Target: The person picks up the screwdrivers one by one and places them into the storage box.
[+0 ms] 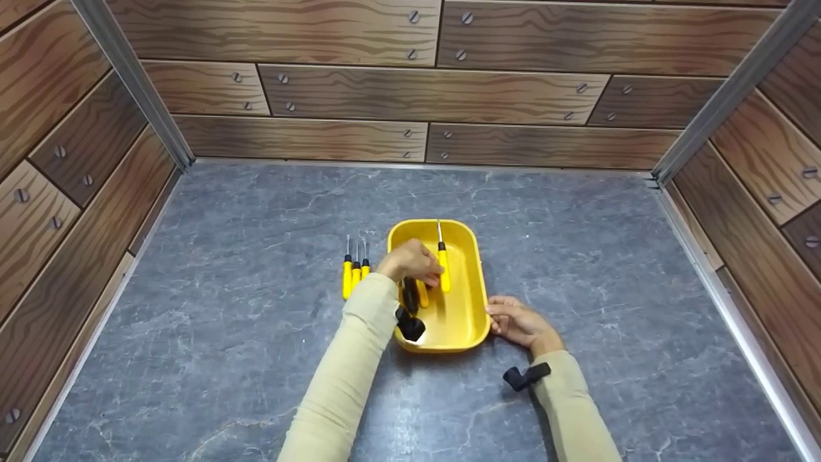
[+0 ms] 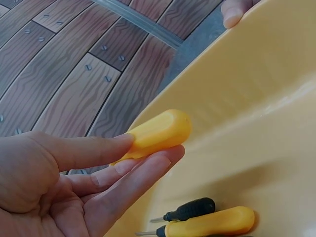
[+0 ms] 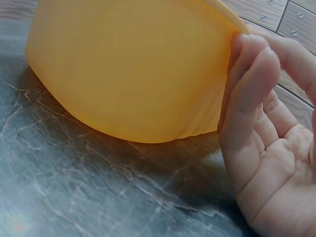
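With my left hand [image 1: 414,262] I am pinching a yellow-handled screwdriver [image 1: 444,273] between thumb and fingers, holding it above the inside of a yellow bin [image 1: 458,321]. Its metal shank is pointing away from me and its rounded butt is pointing back towards me. With my right hand [image 1: 518,321] I am gripping the bin's side at the rim, fingers pressing on the outer wall. Inside the bin, under my left hand, a black-handled screwdriver [image 2: 192,209] and a second yellow-handled screwdriver [image 2: 212,223] are lying side by side. Just left of the bin, three screwdrivers [image 1: 356,273] with yellow and black handles are lying on the tabletop [image 1: 609,289], shanks pointing away from me.

I am judging the held one to be light and stiff, hardly fragile, with a smooth handle that could be turning under a loose pinch. The thick middle of the handle is looking like the best place for holding it; the thin shank is offering far less. The bin is seeming light enough for sliding, so its rim is giving a handy hold. Whether the shank's tip is touching the far rim, I am not quite able to tell.
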Motion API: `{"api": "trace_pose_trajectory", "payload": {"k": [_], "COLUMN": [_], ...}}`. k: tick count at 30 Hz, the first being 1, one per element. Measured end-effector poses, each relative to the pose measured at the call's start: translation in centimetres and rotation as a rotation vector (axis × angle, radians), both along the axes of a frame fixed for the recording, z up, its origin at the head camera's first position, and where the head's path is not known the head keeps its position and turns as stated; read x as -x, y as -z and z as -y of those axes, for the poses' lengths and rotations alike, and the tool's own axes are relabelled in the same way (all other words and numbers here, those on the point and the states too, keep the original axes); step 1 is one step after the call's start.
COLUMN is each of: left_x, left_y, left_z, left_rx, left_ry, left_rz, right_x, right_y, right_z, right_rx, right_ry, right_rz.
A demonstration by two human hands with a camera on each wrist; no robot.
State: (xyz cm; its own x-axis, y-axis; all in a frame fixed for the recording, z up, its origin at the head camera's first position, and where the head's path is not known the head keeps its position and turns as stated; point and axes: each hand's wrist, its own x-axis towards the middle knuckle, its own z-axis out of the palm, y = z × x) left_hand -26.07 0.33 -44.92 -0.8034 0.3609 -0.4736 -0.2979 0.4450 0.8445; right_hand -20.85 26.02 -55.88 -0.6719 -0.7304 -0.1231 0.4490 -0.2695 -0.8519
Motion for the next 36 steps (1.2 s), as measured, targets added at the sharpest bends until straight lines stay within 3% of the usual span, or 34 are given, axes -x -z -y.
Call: {"api": "trace_pose_trajectory", "payload": {"k": [11, 21, 29, 36], "left_x": [0.3, 0.4, 0.4, 0.5], "left_y": [0.4, 1.3, 1.6, 1.9], "left_z": [-0.8, -2.4, -3.1, -3.5], "left_rx": [0.068, 0.187, 0.279, 0.304], "left_ry": [0.006, 0.071, 0.099, 0.092], "left_rz": [0.030, -0.002, -0.034, 0.002], "right_x": [-0.8, -0.3, -0.4, -0.3], "right_y": [-1.8, -0.6, -0.6, -0.5], "right_z": [0.5, 0.2, 0.2, 0.2], "right_rx": [-0.020, -0.066, -0.061, -0.051], "right_ry": [0.044, 0.071, 0.066, 0.057], "right_rz": [0.078, 0.070, 0.071, 0.047]}}
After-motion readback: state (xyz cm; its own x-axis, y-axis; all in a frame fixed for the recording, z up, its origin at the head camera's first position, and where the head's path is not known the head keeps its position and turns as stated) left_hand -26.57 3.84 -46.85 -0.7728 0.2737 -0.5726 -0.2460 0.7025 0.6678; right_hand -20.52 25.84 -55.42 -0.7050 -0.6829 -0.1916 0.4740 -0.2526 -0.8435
